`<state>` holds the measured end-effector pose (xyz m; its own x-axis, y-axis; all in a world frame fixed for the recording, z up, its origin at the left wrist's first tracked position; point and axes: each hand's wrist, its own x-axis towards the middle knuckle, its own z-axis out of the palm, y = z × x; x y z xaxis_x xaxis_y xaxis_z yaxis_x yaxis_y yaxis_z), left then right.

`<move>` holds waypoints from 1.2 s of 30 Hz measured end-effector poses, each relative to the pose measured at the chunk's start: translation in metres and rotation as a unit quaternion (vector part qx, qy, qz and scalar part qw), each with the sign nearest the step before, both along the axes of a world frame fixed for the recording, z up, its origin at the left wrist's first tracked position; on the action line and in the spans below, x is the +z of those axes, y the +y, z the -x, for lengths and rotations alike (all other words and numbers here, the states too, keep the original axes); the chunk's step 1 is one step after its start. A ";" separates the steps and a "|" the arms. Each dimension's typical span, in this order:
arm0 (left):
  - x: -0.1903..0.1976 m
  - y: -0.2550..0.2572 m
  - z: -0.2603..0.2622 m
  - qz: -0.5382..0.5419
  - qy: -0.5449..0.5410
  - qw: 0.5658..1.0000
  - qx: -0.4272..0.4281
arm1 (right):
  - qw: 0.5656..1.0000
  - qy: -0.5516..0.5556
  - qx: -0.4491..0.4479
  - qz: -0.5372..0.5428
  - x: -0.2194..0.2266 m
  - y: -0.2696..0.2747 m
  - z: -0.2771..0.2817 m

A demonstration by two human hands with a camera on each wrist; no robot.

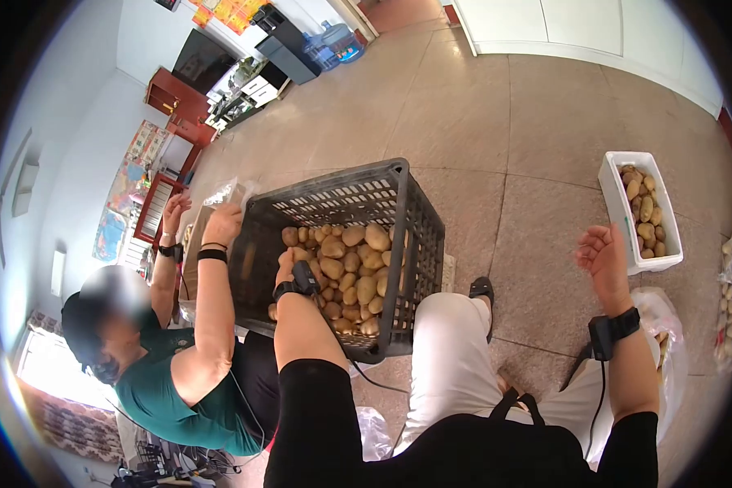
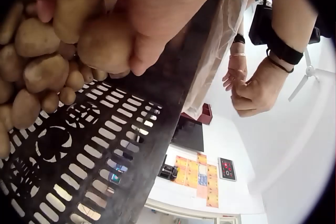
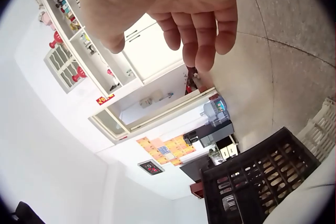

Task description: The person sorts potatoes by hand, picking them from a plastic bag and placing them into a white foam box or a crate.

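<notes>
Inside the black crate (image 1: pixel 411 244) lies a heap of potatoes (image 1: pixel 350 268). My left hand (image 1: pixel 287 267) is in the crate at the heap's side; in the left wrist view the left hand (image 2: pixel 163 14) has its fingers and thumb curled round potatoes (image 2: pixel 106 43). My right hand (image 1: pixel 603 259) is raised over the floor, away from the crate, near a white box (image 1: pixel 673 259) of potatoes. In the right wrist view the right hand (image 3: pixel 173 11) holds nothing, its fingers loosely bent.
Another person (image 1: pixel 179 374) in a green top sits left of the crate, hands at a carton with clear plastic (image 1: pixel 229 193). A plastic bag (image 1: pixel 667 325) lies below the white box. A sandalled foot (image 1: pixel 481 293) is right of the crate. Water bottles (image 1: pixel 342 41) stand at the back.
</notes>
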<state>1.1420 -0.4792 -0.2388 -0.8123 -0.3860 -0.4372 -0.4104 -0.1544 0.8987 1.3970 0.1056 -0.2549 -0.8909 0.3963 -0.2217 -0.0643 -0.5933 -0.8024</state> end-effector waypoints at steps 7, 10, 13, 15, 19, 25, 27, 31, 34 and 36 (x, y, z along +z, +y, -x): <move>-0.016 -0.019 0.016 -0.003 -0.104 0.994 0.017 | 1.000 -0.009 0.010 -0.016 0.000 -0.003 0.005; -0.051 -0.057 0.044 0.020 -0.013 0.999 0.034 | 1.000 -0.013 0.018 -0.015 -0.001 -0.002 0.006; -0.048 -0.071 0.060 0.012 0.002 0.999 0.030 | 0.999 -0.019 0.022 -0.014 -0.005 -0.001 0.006; -0.042 -0.070 0.072 -0.003 -0.016 1.000 0.023 | 0.999 -0.013 0.034 -0.018 -0.007 0.000 0.006; 0.020 0.020 0.033 -0.104 0.039 0.992 0.053 | 0.999 -0.018 0.034 -0.023 -0.009 0.001 0.006; 0.032 0.022 0.056 -0.127 0.140 0.977 -0.098 | 1.000 -0.003 -0.004 -0.018 -0.007 0.006 -0.003; 0.029 -0.004 0.080 0.000 0.172 0.960 -0.222 | 0.998 0.040 -0.046 0.007 -0.002 0.018 -0.015; 0.036 -0.031 0.120 -0.147 0.092 0.950 -0.259 | 0.975 0.172 -0.137 0.022 0.059 0.045 -0.076; 0.057 -0.018 0.139 -0.136 0.127 0.973 -0.136 | 0.954 0.193 -0.227 -0.037 0.068 0.075 -0.152; 0.089 0.024 0.115 -0.103 0.198 0.965 -0.141 | 0.941 0.203 -0.260 -0.076 0.064 0.088 -0.208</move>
